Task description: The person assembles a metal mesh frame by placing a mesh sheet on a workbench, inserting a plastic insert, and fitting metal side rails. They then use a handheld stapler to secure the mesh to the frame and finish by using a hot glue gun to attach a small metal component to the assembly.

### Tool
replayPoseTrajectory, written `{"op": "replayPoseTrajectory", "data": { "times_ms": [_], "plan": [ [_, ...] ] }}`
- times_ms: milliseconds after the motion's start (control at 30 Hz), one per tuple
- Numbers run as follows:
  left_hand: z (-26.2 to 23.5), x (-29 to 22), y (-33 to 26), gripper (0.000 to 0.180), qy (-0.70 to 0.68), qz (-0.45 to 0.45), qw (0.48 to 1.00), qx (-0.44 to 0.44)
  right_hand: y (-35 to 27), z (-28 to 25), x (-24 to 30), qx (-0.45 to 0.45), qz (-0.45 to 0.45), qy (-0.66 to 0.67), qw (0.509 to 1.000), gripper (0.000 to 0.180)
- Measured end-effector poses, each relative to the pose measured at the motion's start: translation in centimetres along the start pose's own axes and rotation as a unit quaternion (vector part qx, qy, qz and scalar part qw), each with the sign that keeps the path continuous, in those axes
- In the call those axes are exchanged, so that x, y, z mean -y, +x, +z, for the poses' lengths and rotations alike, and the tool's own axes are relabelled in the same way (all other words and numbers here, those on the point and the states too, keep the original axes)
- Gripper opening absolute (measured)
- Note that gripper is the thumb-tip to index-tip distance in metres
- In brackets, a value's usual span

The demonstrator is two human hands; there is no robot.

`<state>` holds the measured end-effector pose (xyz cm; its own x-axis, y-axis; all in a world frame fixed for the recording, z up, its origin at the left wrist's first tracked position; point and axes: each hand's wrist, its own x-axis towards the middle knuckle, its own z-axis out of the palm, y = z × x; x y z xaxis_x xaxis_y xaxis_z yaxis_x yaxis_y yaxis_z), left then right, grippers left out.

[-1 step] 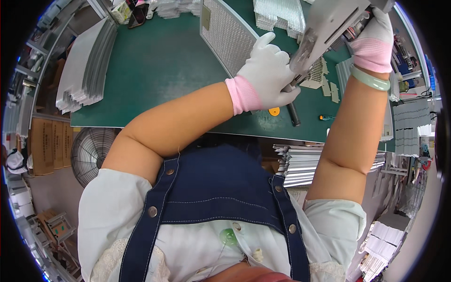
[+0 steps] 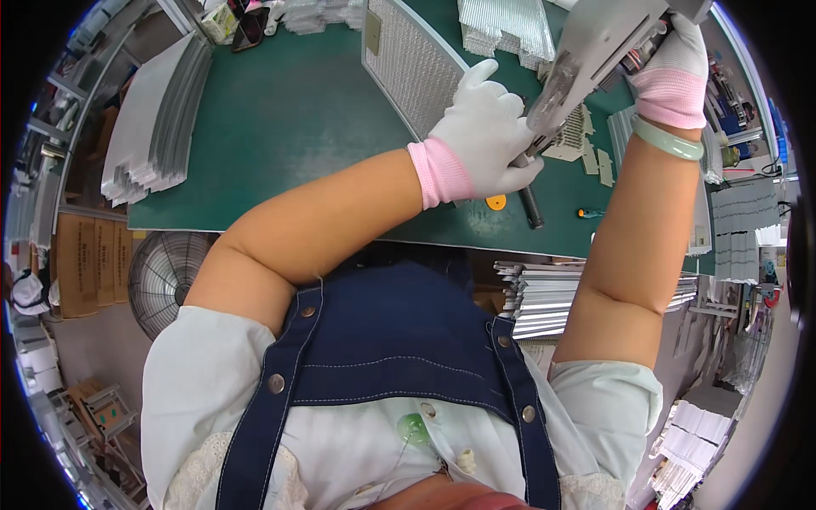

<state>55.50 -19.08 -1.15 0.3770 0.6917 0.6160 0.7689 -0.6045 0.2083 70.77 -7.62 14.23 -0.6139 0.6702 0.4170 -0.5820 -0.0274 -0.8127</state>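
My left hand (image 2: pixel 484 140), in a white glove with a pink cuff, is closed over the near end of a framed metal mesh panel (image 2: pixel 416 64). That panel stands on edge, tilted, on the green table (image 2: pixel 272 127), and the glove hides its end. One finger sticks out along the frame. My right hand (image 2: pixel 680 64), gloved alike, grips a large grey metal power tool (image 2: pixel 586 72) by its far upper end. The tool's nose comes down right beside my left fingertips. Just below them lie a black handle (image 2: pixel 530 206) and a yellow disc (image 2: pixel 496 202).
Stacked silver mesh sheets lie at the left (image 2: pixel 157 119) and far back (image 2: pixel 506 30). Small pale metal plates (image 2: pixel 589 157) and a screwdriver (image 2: pixel 589 212) are under and beside the right arm. Metal strips (image 2: pixel 544 297) sit below the table edge; a fan (image 2: pixel 166 276) stands left.
The power tool and my right hand have shifted very slightly to the left. My left hand and the panel look the same.
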Motion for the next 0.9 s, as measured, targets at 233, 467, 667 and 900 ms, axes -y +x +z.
{"op": "replayPoseTrajectory", "data": {
  "times_ms": [233,467,667,900],
  "plan": [
    [0.1,0.0,0.1,0.043,0.016,0.015,0.999,-0.047,0.6,0.3,0.3,-0.012,-0.018,0.007,1.000,0.036],
    [0.7,0.4,0.5,0.028,0.044,0.048,0.993,-0.101,1.0,0.4,-0.8,-0.040,-0.101,-0.065,0.992,0.029],
    [0.8,0.4,0.0,0.029,0.045,0.051,0.992,-0.111,-0.3,1.4,-0.8,-0.023,-0.083,-0.026,0.996,0.029],
    [0.1,-0.2,0.3,0.043,-0.027,-0.002,0.999,0.037,-3.5,7.6,-0.5,-0.207,-0.201,-0.285,0.914,0.021]
  ]
}}
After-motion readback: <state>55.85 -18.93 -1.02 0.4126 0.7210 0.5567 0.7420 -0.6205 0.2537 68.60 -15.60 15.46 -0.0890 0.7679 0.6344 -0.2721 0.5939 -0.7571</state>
